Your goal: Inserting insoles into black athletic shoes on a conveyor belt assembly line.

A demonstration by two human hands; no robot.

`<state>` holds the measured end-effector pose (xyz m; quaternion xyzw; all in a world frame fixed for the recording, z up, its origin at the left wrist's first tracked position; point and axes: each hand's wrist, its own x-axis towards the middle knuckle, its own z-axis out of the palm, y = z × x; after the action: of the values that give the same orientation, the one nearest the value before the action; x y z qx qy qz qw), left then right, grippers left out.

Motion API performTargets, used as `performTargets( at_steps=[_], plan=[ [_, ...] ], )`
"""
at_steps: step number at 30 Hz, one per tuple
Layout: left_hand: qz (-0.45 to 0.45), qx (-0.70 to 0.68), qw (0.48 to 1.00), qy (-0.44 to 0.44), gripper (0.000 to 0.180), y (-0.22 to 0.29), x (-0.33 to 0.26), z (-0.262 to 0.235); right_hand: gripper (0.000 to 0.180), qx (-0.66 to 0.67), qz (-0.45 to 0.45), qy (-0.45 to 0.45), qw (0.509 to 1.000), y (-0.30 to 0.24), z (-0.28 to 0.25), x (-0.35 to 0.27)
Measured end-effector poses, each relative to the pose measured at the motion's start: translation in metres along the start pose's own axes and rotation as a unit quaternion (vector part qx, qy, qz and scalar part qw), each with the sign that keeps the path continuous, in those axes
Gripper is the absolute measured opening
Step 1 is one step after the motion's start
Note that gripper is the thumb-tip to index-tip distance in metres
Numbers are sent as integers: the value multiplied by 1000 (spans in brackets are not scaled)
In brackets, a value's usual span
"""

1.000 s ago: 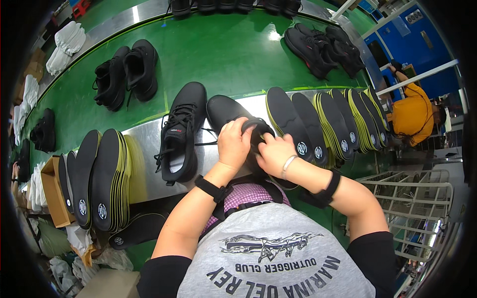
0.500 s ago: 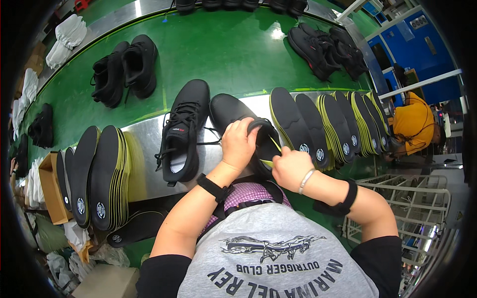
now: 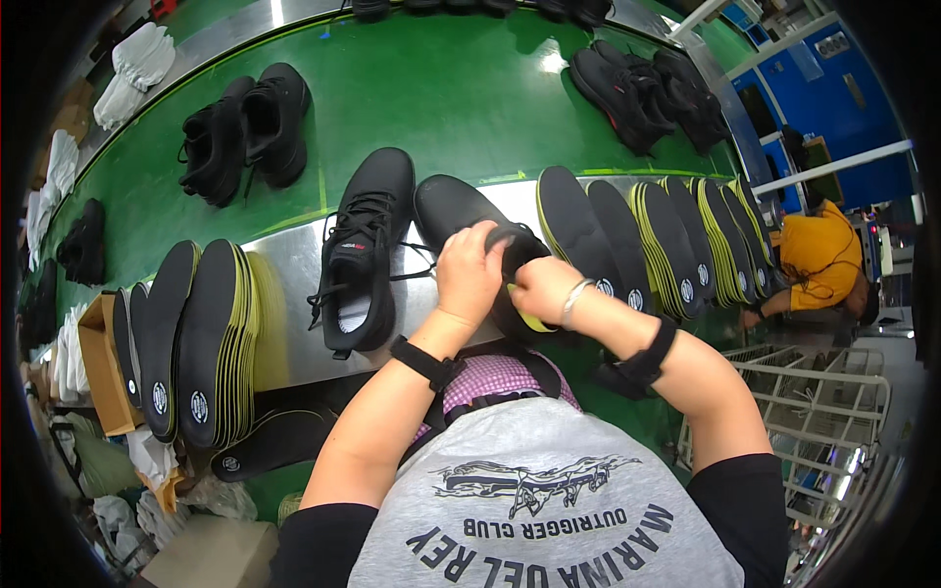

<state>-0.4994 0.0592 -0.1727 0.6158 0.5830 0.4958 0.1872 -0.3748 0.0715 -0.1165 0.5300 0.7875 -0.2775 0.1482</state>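
A black lace-up shoe (image 3: pixel 453 203) stands toe-away on the metal strip in front of me. With closed fingers, my left hand (image 3: pixel 469 272) grips this shoe by its tongue at the opening. My right hand (image 3: pixel 545 291) is closed over the opening, pressing a black insole with a yellow-green edge (image 3: pixel 532 321) into the shoe. Most of the insole is hidden by the shoe and my hand. Just left of them stands the matching black shoe (image 3: pixel 371 245), its laces tied and a pale lining showing inside.
Insole stacks stand on the left (image 3: pixel 214 343) and in a row on the right (image 3: pixel 667 240). More black shoes sit on the green table (image 3: pixel 421 98), at left (image 3: pixel 274 122) and far right (image 3: pixel 627 98). A wire rack (image 3: pixel 804 402) and a person in yellow (image 3: pixel 823 260) are at the right.
My right hand has moved left and in over the shoe opening. Less of the insole shows, now deeper in the shoe. My left hand keeps its grip.
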Motion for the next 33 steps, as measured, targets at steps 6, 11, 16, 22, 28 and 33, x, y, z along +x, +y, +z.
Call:
performTargets(
  at_steps=[6, 11, 16, 22, 28, 33],
  plan=[
    [2, 10, 1000, -18, 18, -2, -7, -7, 24, -32, 29, -53, 998, -12, -36, -38],
    [19, 2, 1000, -6, 16, 1, -3, 4, 20, -117, 19, 54, 991, -12, 10, -17],
    [25, 6, 1000, -15, 18, 3, -3, -1, 19, -74, 23, -41, 996, -8, 14, 4],
    [27, -7, 1000, -13, 17, 0, -3, -1, 31, -164, 0, -251, 954, -16, 1, 16],
    [27, -2, 999, -19, 18, -2, -5, 0, 26, -192, 64, -83, 976, -19, 24, 5],
    [30, 3, 999, -14, 17, 2, -3, -2, 17, -152, 120, -71, 978, -23, 14, 6]
  ],
)
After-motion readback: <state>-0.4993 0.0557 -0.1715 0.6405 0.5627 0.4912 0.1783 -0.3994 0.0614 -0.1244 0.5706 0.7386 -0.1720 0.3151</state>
